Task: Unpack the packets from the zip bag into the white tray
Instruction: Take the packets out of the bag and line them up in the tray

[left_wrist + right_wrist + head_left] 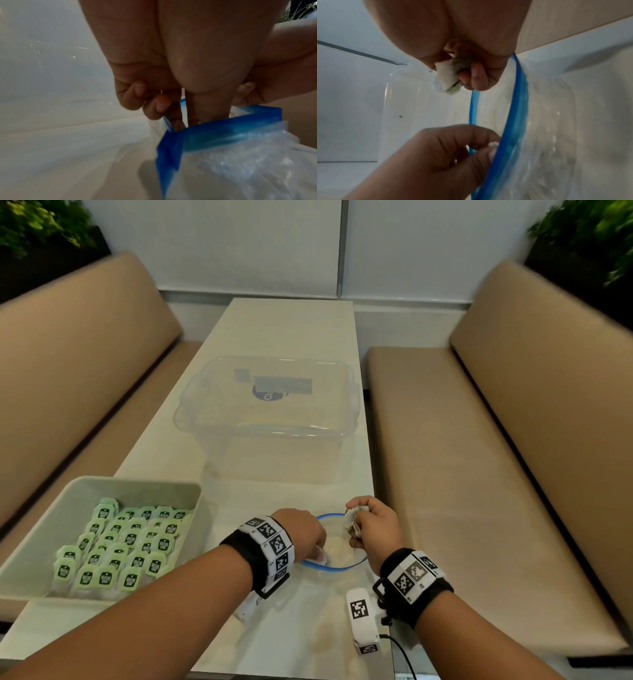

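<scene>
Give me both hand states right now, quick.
Left hand: fingers inside the zip bag, pinching a packet.
Right hand: closed around a bunch of packets, above the bag's mouth.

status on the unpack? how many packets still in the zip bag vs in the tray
Mostly done: the white tray holds several rows of green-labelled packets; no exact count. In hand: the right hand grips a few packets above the zip bag, while the left hand reaches into the bag's blue-rimmed mouth and pinches something white, seemingly another packet. Left: moving these to the tray; the bag looks nearly empty, though its bottom isn't fully visible.
</scene>
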Available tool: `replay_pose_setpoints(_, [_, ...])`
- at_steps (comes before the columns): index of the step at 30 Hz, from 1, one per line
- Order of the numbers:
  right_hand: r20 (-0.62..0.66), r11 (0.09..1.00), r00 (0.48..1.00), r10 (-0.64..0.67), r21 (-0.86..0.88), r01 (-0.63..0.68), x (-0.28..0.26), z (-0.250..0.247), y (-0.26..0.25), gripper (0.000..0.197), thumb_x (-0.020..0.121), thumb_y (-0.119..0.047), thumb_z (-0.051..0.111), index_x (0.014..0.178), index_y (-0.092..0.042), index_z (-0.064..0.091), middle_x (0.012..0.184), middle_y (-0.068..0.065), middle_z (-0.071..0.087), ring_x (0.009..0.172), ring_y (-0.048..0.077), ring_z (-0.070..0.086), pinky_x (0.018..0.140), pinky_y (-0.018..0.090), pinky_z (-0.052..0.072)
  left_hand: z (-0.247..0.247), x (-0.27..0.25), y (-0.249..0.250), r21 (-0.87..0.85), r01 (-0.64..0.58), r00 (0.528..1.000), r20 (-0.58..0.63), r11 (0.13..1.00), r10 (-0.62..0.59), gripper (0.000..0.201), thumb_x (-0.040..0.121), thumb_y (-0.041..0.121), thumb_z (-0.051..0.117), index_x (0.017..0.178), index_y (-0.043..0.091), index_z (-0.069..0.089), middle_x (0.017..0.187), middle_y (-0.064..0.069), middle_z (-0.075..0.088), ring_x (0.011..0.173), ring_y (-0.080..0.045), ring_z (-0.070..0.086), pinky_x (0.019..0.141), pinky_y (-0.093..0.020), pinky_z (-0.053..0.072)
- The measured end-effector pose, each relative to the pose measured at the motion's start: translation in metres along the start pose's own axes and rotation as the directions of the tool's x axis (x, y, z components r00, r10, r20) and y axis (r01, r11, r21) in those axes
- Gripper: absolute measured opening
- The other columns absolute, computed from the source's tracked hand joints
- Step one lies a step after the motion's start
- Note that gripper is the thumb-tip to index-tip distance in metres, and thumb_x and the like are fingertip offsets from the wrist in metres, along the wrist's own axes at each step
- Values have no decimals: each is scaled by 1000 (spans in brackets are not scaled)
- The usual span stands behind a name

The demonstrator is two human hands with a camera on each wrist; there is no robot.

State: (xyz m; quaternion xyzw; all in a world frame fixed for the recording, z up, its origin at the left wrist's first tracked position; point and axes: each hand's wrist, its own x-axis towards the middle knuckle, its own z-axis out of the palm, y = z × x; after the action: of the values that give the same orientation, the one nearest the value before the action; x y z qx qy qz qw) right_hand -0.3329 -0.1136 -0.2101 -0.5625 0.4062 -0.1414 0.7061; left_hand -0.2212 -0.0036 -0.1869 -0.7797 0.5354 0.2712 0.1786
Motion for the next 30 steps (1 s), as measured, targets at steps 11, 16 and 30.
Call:
replay_pose_setpoints(11, [126, 995, 988, 93, -30, -90, -3, 33, -39, 16, 81, -8, 49, 71, -13, 61, 73, 10, 52, 43, 16, 36, 43, 22, 28, -17, -48, -63, -333, -34, 949, -307, 942, -74, 21, 90, 35, 63, 103, 20, 71, 98, 4, 70, 87, -12, 61, 80, -26, 48])
replay_pose_setpoints(16, [407, 913, 897, -171, -277, 299, -11, 64, -46, 24, 79, -35, 81, 95, -20, 70, 56, -10, 48, 48, 9, 41, 48, 24, 36, -23, -77, -98, -518, -166, 861, -491, 839, -133, 10, 84, 33, 71, 92, 34, 65, 84, 16, 67, 64, 7, 54, 63, -8, 37])
replay_pose_setpoints(30, [552, 877, 805, -216, -253, 409, -41, 181, -66, 17, 91, -24, 69, 75, -23, 69, 55, 1, 50, 46, 12, 42, 49, 24, 36, -25, -172, -199, -542, -318, 841, -540, 778, -32, 25, 78, 38, 75, 100, 46, 66, 76, 6, 63, 68, -14, 56, 70, -32, 51])
